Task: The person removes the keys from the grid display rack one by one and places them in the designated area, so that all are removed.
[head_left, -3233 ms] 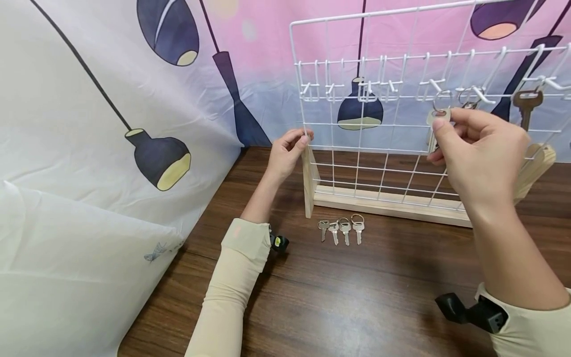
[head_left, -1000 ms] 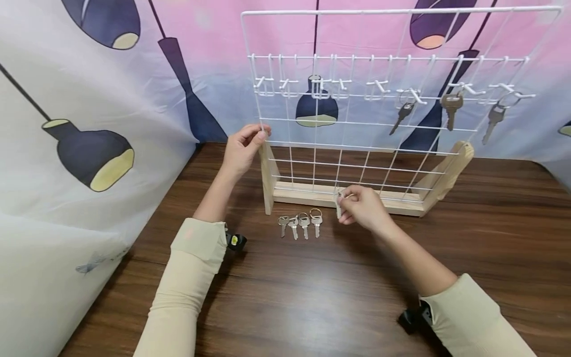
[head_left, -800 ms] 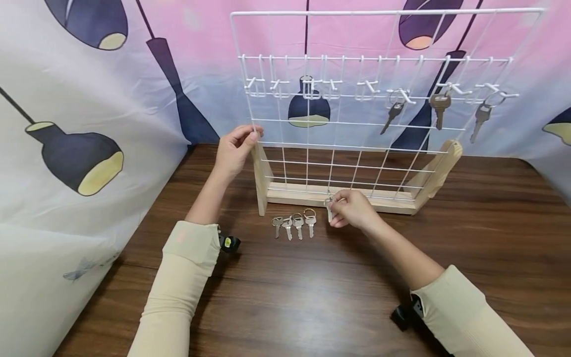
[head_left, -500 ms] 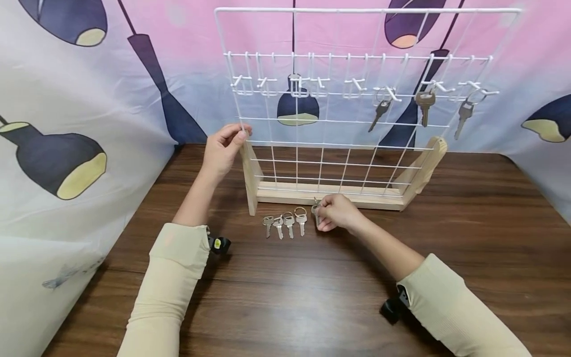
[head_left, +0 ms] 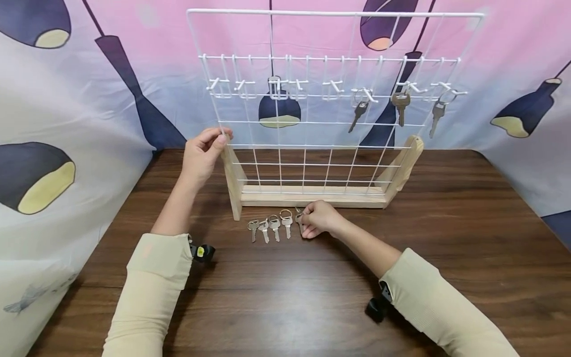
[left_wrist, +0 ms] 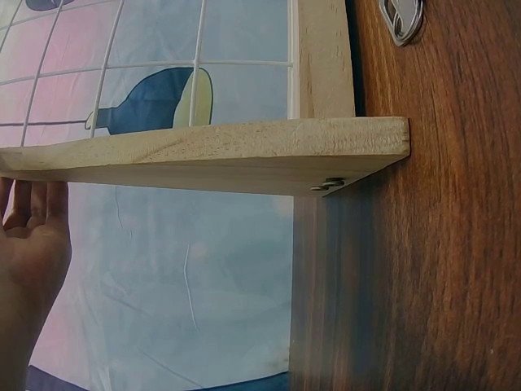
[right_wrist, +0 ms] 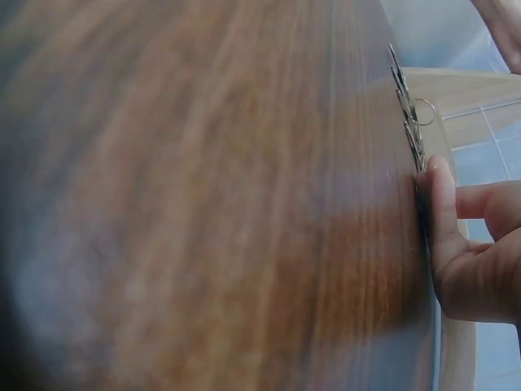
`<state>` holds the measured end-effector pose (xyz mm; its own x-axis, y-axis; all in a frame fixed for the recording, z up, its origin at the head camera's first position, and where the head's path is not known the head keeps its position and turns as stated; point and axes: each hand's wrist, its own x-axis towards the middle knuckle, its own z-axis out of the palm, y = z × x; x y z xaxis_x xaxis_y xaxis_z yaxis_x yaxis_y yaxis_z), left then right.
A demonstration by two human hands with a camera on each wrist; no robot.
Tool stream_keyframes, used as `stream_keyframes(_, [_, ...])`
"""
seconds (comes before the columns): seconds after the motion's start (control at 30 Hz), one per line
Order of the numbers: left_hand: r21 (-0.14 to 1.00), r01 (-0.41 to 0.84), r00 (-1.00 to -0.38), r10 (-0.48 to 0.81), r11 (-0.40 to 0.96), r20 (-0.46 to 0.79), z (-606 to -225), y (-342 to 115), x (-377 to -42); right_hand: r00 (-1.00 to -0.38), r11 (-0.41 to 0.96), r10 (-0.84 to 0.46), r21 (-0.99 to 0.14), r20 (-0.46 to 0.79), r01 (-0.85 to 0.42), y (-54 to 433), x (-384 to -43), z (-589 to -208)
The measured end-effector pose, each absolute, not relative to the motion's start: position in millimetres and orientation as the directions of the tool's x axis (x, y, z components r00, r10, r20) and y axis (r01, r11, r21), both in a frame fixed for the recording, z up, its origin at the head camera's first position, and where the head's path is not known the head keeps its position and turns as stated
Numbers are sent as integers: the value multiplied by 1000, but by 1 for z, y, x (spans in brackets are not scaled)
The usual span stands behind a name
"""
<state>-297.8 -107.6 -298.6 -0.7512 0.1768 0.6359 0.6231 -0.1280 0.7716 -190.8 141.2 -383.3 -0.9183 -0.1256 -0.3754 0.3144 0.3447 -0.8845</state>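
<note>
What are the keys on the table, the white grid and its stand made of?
The keys lying there look like metal: silvery and shiny. The grid is probably metal wire, thin and straight, coated smooth white with paint or plastic; I can't tell which. The stand looks like bare wood: pale and dull, with grain showing.

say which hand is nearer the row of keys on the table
Right: the right hand is at the right end of the row of keys, pinching a key. The left hand is farther off, above and beyond the row's left end, holding the left wooden upright.
</note>
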Motion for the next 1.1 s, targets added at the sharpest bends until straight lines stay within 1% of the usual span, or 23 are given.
stream_keyframes(0.23, [770, 619, -751, 167, -157, 638, -299, -112, -297, -912, 375, -102, -865, -397, 334, 135, -192, -380])
stream_keyframes(0.4, [765, 623, -750, 157, -162, 643, -301, -116, -298, -918, 424, -63, -843, -393, 331, 128, -191, -379])
stream_keyframes(0.57, [765, 622, -747, 167, -168, 644, -302, -111, -299, -925, 469, -15, -820, -381, 330, 129, -189, -379])
stream_keyframes(0.7, [766, 620, -747, 171, -172, 643, -301, -108, -300, -922, 470, 10, -812, -388, 346, 131, -188, -379])
stream_keyframes(0.87, [764, 626, -745, 168, -156, 645, -300, -107, -299, -914, 485, 3, -798, -406, 357, 133, -188, -377])
stream_keyframes(1.1, [768, 628, -748, 171, -128, 641, -300, -108, -297, -899, 509, -46, -785, -435, 354, 136, -189, -375])
